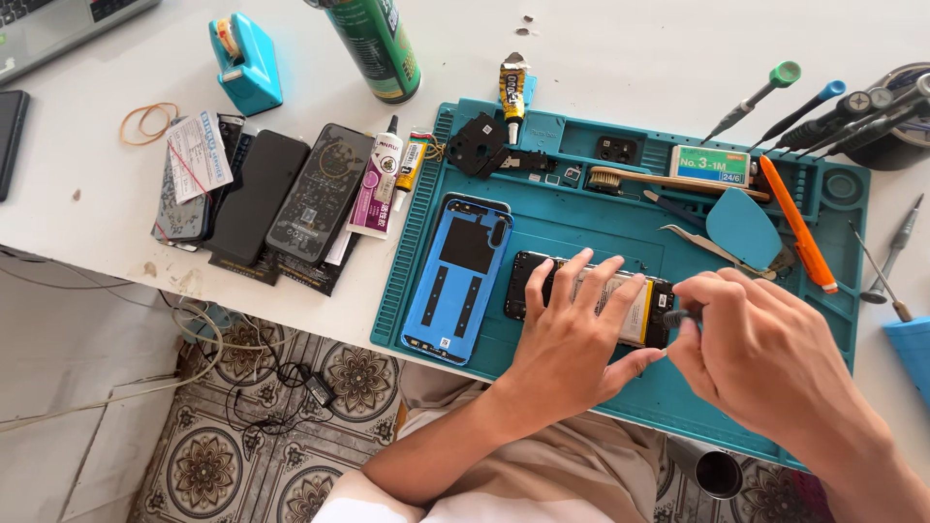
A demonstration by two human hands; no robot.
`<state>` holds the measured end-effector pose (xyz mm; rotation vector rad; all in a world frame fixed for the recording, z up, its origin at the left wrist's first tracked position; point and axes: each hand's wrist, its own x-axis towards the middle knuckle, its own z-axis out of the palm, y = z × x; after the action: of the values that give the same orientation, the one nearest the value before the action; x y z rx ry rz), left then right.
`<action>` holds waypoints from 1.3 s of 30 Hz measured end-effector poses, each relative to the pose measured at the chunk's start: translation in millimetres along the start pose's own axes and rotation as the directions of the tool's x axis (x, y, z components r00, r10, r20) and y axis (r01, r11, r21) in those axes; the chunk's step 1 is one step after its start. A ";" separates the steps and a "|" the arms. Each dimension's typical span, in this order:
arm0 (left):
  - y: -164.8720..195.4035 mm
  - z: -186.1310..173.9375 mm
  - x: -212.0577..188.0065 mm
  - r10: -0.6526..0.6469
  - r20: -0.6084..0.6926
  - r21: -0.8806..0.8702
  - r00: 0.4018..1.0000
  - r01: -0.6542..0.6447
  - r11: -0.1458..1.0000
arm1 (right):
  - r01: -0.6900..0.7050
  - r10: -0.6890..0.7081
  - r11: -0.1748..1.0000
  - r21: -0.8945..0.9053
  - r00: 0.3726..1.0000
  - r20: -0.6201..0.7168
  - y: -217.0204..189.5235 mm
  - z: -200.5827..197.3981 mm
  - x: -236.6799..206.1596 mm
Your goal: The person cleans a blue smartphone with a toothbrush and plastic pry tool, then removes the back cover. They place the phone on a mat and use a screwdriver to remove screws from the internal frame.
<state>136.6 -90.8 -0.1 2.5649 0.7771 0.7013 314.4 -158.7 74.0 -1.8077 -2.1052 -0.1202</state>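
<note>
An opened black phone with its battery showing lies on the teal repair mat. My left hand rests flat on the phone, fingers spread, pressing it down. My right hand pinches a small dark tool whose tip meets the phone's right end. A blue phone back cover lies inside-up just left of the phone.
On the mat's far side lie a brush, tweezers, a teal pick, an orange pry tool and a small box. Several phones, glue tubes, a green can and a tape dispenser sit left. Screwdrivers stand at right.
</note>
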 end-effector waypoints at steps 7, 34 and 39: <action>0.2 -0.8 1.3 0.008 -0.010 -0.012 1.000 -0.009 1.000 | -0.046 0.050 0.998 0.051 0.995 -0.083 11.4 10.4 1.8; -0.4 -0.1 -0.2 0.015 0.008 -0.005 1.000 -0.015 1.000 | -0.009 0.009 1.000 -0.004 0.997 -0.083 6.4 1.5 -0.1; -0.9 0.1 0.2 0.015 0.014 -0.011 1.000 -0.015 1.000 | 0.012 -0.011 1.000 0.004 0.997 -0.075 5.7 -0.5 0.0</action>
<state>136.4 -90.0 -0.6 2.5659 0.7486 0.6887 320.0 -157.9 73.5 -1.7609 -2.0626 -0.1833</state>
